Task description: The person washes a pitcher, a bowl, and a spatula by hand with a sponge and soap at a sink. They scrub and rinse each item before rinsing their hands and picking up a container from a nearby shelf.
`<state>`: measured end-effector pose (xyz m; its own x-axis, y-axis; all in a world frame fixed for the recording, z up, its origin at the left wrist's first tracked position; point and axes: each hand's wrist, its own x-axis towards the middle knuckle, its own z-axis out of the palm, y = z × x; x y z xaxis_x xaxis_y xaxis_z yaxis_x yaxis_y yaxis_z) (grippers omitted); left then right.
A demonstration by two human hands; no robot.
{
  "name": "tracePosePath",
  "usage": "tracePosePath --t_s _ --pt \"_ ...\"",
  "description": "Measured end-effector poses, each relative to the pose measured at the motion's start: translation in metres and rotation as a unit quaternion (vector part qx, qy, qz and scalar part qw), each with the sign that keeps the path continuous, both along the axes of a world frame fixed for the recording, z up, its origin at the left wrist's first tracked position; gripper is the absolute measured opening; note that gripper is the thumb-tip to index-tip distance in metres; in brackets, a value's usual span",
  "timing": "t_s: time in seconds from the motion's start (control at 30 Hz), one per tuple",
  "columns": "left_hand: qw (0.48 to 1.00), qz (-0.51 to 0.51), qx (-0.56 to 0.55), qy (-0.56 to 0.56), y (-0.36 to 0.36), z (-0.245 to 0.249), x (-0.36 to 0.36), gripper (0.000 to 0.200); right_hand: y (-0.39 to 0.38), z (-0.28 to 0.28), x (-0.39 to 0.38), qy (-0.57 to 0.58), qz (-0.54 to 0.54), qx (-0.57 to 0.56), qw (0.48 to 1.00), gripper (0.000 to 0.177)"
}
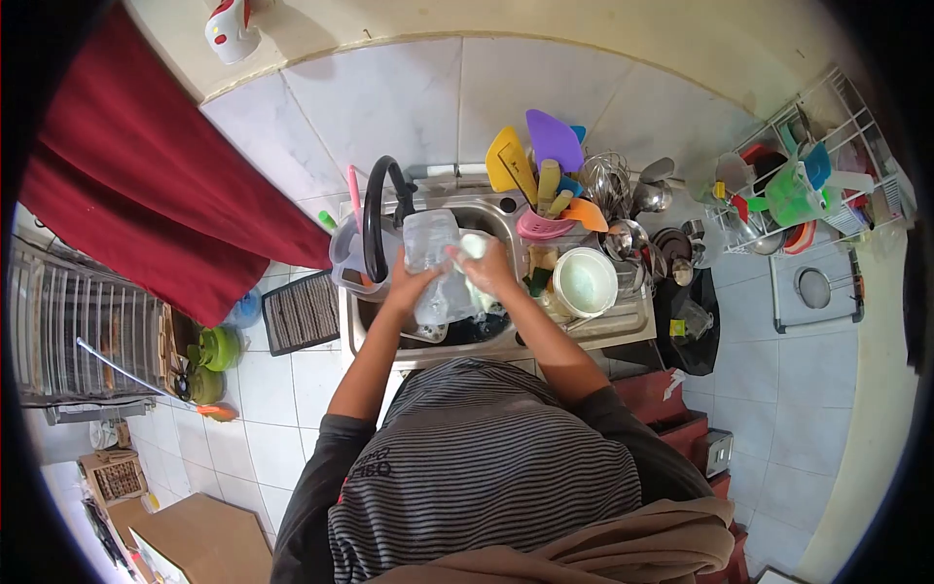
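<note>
Head view: my left hand (pixel 413 280) is clamped on the clear tub (pixel 433 243) from its left; my right hand (pixel 492 269) clutches a pale cloth (pixel 474 245) against its right side. The tub lies between my fingers over the sink (pixel 623 329), long axis running from front edge towards back, both hands equally near. Some left fingertips are hidden; suds or glare blur the tub's wall, and the cloth may be a sponge. Beyond, the tap (pixel 371 220) arches by the back edge.

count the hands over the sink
2: the left hand on the left side of the clear container, the right hand at its right side, both above the sink. No other hands show.
</note>
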<state>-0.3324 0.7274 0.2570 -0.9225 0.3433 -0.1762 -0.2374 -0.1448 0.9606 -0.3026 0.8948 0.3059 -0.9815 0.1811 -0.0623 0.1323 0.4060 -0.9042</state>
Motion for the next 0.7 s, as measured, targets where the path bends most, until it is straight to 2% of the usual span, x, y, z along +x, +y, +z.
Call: tracePosePath --t_s 0.03,0.1,0.13,0.2,0.23,0.3,0.33,0.37,0.47,0.5,0.57,0.6,0.63,0.7 --pt "0.998 -0.014 0.059 0.004 -0.002 -0.04 -0.012 0.063 -0.014 0.019 0.008 0.051 -0.006 0.035 0.998 0.04" --pt "0.986 -0.001 0.134 -0.1 0.001 -0.053 -0.014 0.057 -0.038 0.042 0.019 0.125 -0.051 0.108 0.985 0.035" --pt "0.973 0.005 0.172 -0.152 0.003 -0.056 -0.014 0.054 -0.038 0.034 0.017 0.186 -0.035 0.124 0.974 0.035" --pt "0.973 -0.001 0.193 -0.125 0.003 -0.064 -0.012 0.049 -0.034 0.013 0.01 0.305 -0.002 0.154 0.94 0.033" --pt "0.973 -0.003 0.204 -0.112 0.002 -0.065 -0.011 0.047 -0.029 0.029 0.009 0.366 0.015 0.194 0.91 0.025" --pt "0.977 -0.062 0.17 -0.111 -0.001 -0.056 -0.015 0.045 -0.027 0.031 -0.012 0.33 -0.036 -0.046 0.942 0.02" --pt "0.978 -0.092 0.152 -0.113 -0.003 -0.046 -0.013 0.045 -0.027 0.03 -0.017 0.303 -0.062 -0.166 0.936 0.018" --pt "0.967 -0.103 0.176 -0.154 0.002 -0.01 0.0 0.047 -0.025 0.03 -0.018 0.29 -0.051 -0.129 0.947 0.017" --pt "0.966 -0.052 0.185 -0.175 0.015 -0.009 0.001 0.049 -0.026 0.034 -0.022 0.252 -0.019 -0.02 0.967 0.017" --pt "0.956 -0.035 0.236 -0.172 0.017 -0.044 -0.007 0.045 -0.039 0.034 -0.01 0.344 0.025 0.161 0.925 0.021" --pt "0.911 -0.048 0.409 -0.029 0.038 -0.039 -0.009 0.046 -0.047 0.033 -0.005 0.342 0.061 0.215 0.913 0.029" --pt "0.946 -0.018 0.312 -0.081 0.028 -0.037 0.0 0.049 -0.045 0.033 -0.01 0.335 0.066 0.237 0.91 0.03" --pt "0.966 0.002 0.219 -0.14 0.021 0.006 0.015 0.053 -0.042 0.034 -0.016 0.285 0.06 0.223 0.93 0.032" --pt "0.983 -0.052 0.145 -0.1 0.012 -0.027 0.006 0.057 -0.033 0.04 -0.033 0.184 0.045 0.189 0.963 0.037"
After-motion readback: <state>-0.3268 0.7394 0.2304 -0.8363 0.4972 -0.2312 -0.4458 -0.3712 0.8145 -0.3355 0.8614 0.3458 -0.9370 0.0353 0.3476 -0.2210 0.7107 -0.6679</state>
